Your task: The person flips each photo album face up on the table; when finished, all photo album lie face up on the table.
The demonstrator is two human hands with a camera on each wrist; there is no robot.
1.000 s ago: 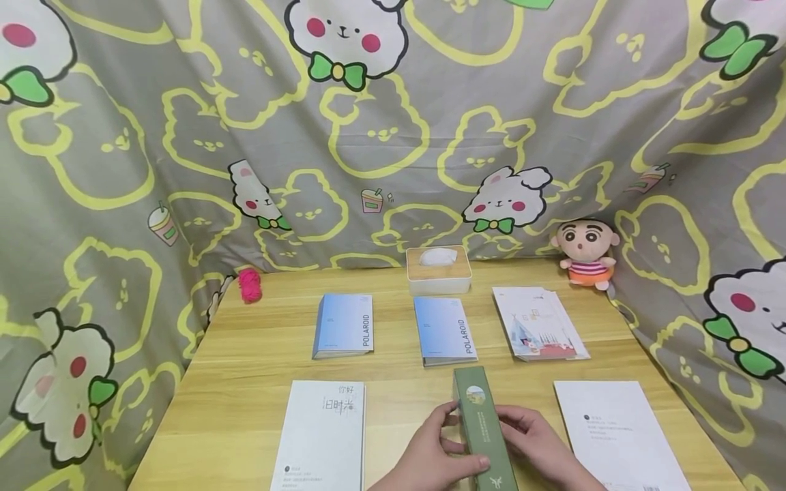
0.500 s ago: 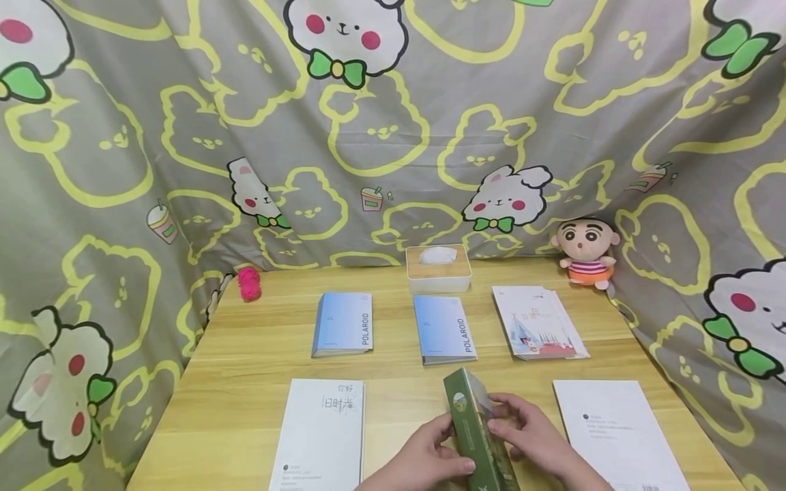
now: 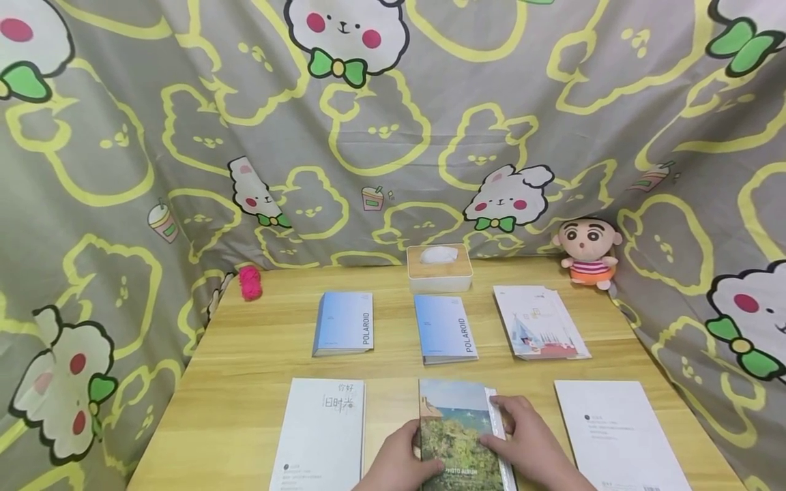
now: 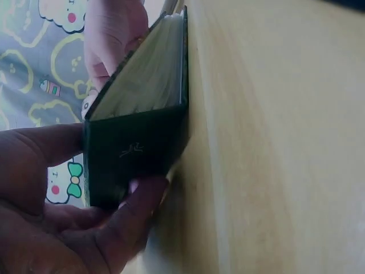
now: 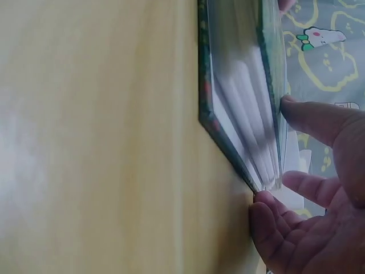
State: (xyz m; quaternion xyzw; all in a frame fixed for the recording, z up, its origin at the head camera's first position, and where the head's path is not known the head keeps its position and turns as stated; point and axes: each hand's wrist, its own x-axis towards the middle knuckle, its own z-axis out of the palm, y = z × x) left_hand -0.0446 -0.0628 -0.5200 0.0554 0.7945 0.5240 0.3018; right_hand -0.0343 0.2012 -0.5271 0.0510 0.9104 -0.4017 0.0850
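A photo album (image 3: 456, 433) with a seaside and garden picture on its front lies face up at the table's near middle. My left hand (image 3: 400, 458) grips its spine side, thumb on the cover. In the left wrist view the dark green spine (image 4: 132, 149) bears a small pale emblem, and the fingers curl round it. On the opposite side my right hand (image 3: 529, 442) holds the page edge, its thumb on the cover. The right wrist view shows the white pages (image 5: 242, 108) between the covers, with the fingertips at the lower cover's edge.
White books lie to the left (image 3: 319, 436) and right (image 3: 620, 433). Farther back are two blue POLAROID albums (image 3: 345, 322) (image 3: 443, 327) and an illustrated white book (image 3: 537, 322). A tissue box (image 3: 439, 273), plush doll (image 3: 587, 252) and pink yarn (image 3: 250, 284) stand along the back.
The album, earlier standing with its green spine up, has tilted over to the left, so its picture cover now faces up. Both hands have kept hold of it.
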